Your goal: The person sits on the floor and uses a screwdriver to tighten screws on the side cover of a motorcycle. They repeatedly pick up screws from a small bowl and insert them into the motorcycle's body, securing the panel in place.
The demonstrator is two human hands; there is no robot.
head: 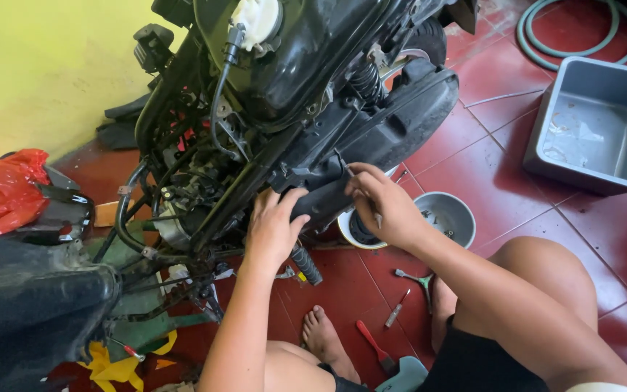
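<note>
- At mid-frame, under the stripped scooter (292, 72): both hands work on the black cover (371, 138) on the engine side, just above the red tile floor (473, 160).
- Left hand (273, 229): fingers spread, palm flat on the cover's near-left end. Nothing gripped; it is bracing the part.
- Right hand (382, 207): fingers curled tight round a thin metal tool (345, 165), likely a screwdriver. The tip points up and far into the cover edge; the contact point is hidden.
- Judgement, doing it well: keep the tool square to the fastener, push along its axis, and hold the left-hand brace so the cover does not twist or drop.
- A round metal bowl (448, 214) with small parts sits right of the right hand, close enough for loose fasteners.
- Near side, on the floor: red-handled brush (377, 352), small screwdriver (395, 311), T-wrench (416, 278).
- Grey tub (600, 123) far right, well apart. Bare foot (322, 337) near the tools.
</note>
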